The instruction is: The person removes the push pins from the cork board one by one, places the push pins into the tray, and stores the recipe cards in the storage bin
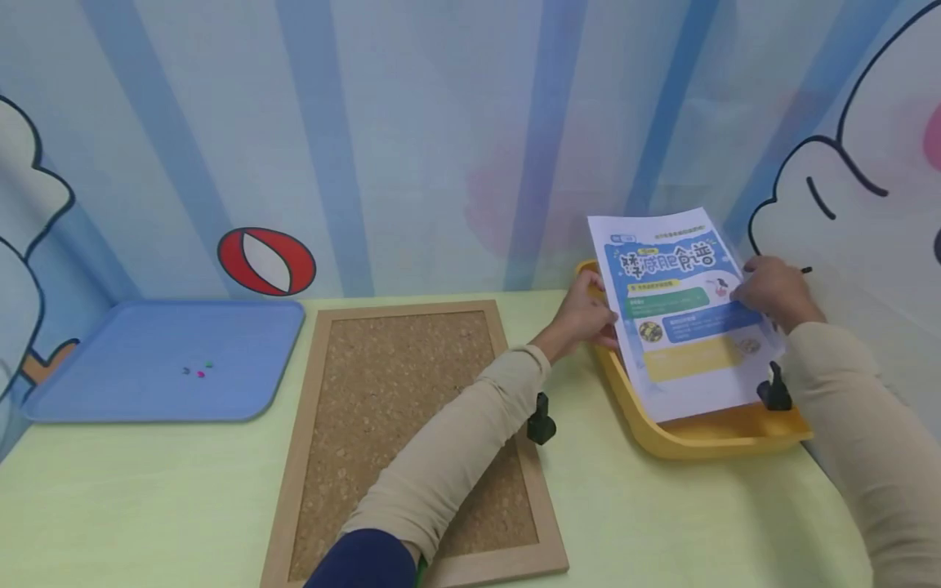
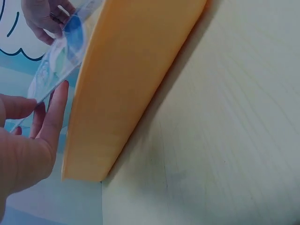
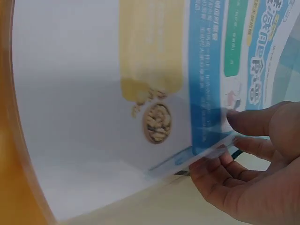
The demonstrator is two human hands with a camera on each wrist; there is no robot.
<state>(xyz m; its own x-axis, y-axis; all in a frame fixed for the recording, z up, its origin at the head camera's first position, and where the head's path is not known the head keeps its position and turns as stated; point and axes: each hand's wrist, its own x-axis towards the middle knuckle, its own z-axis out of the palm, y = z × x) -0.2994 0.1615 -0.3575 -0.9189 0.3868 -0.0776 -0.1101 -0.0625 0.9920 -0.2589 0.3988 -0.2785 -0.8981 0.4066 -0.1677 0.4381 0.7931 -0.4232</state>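
A printed poster sheet (image 1: 672, 318) with blue, green and yellow blocks and large lettering tilts over the yellow tray (image 1: 662, 441), covering much of its inside. My left hand (image 1: 582, 314) pinches the sheet's left edge between thumb and fingers, beside the tray's rim. In the left wrist view that same hand (image 2: 35, 140) has its thumb on one face and its fingers behind. On the opposite edge, my right hand (image 1: 779, 290) pinches the sheet. The right wrist view shows the right thumb on the printed face, other fingers (image 3: 211, 180) curled beneath the edge.
A wood-framed cork board (image 1: 397, 392) lies on the table left of the yellow tray, partly under my left forearm. Farther left is a blue tray (image 1: 147, 335) holding several tiny coloured pieces (image 1: 200, 373). A printed curtain (image 1: 426, 147) stands behind the table.
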